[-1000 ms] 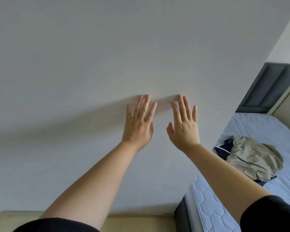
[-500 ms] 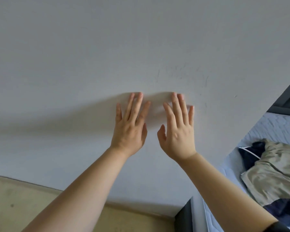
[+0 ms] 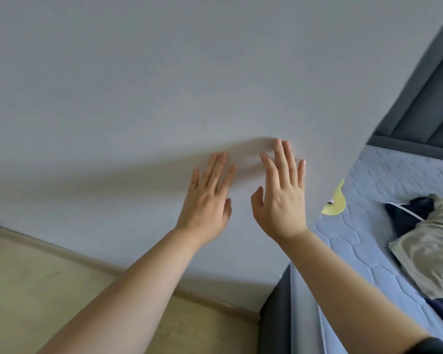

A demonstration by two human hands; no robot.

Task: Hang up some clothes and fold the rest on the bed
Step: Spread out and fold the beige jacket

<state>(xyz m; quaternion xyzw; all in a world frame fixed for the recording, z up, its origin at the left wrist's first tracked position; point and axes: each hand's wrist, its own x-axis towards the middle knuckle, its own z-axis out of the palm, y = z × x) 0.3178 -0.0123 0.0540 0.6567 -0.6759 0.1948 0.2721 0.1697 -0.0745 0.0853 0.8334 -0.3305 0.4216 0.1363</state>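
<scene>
My left hand (image 3: 207, 198) and my right hand (image 3: 281, 198) are held up side by side in front of a plain white wall, fingers straight and spread, holding nothing. At the right lies the bed (image 3: 348, 241) with a pale blue quilted mattress. On it sits a crumpled beige garment (image 3: 430, 254) over a dark navy garment (image 3: 407, 213) with a white stripe. Both hands are well to the left of the clothes.
The white wall (image 3: 164, 85) fills most of the view. A dark grey headboard (image 3: 425, 106) stands at the far right. A pale yellow object (image 3: 336, 203) lies on the mattress by the wall. Light wooden floor (image 3: 49, 284) shows at the lower left.
The view has swung right and down, showing more of the bed and floor. Both hands stay raised and open, the right one now a little higher than the left.
</scene>
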